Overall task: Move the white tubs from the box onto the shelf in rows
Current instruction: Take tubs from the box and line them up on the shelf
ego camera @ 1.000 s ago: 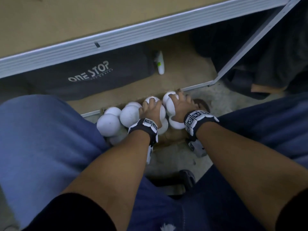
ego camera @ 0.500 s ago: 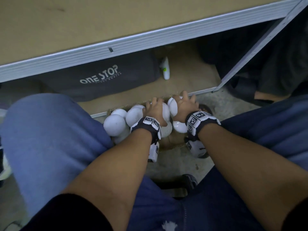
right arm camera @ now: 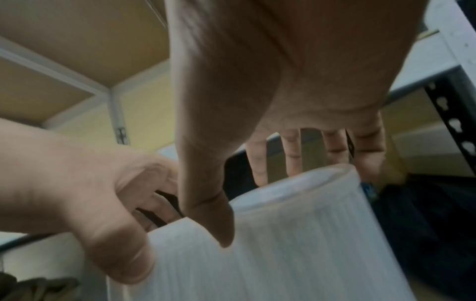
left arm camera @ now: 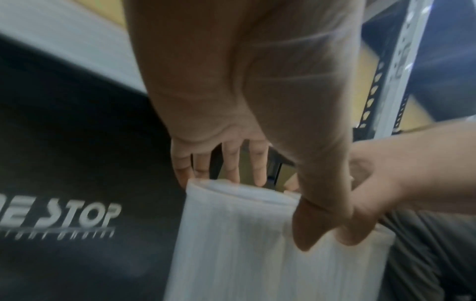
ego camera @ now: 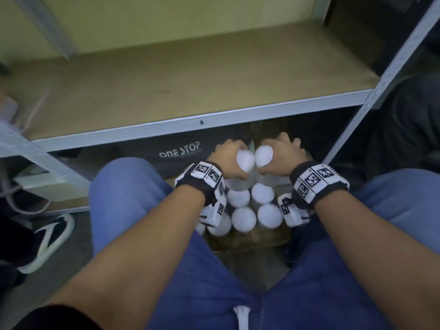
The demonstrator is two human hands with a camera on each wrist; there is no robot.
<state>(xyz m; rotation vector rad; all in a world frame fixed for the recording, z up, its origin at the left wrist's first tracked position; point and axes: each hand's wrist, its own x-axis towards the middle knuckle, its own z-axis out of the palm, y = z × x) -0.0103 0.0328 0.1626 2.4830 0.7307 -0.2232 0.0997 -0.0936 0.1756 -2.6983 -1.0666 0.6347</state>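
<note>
Each hand grips one white tub from above by its lid end. My left hand [ego camera: 229, 156] holds a tub [ego camera: 245, 160], and my right hand [ego camera: 278, 155] holds another tub [ego camera: 263, 156] right beside it, above the box. In the left wrist view the fingers [left arm camera: 257, 163] reach over the tub's top [left arm camera: 242, 234] and the thumb presses its side. The right wrist view shows the same hold on the ribbed tub [right arm camera: 296, 234]. Several more white tubs [ego camera: 244, 219] stand in the cardboard box [ego camera: 247, 241] between my knees. The tan shelf board [ego camera: 190, 75] lies bare just above the hands.
The shelf's grey front rail [ego camera: 202, 121] runs just beyond the hands, with an upright post [ego camera: 371, 98] at right. A black bag lettered ONE STOP [ego camera: 181, 151] sits under the shelf. A shoe [ego camera: 47, 239] lies on the floor at left.
Both hands have lifted a tub each out of the box and risen toward the shelf's front rail. The head view has tilted up, showing the shelf board.
</note>
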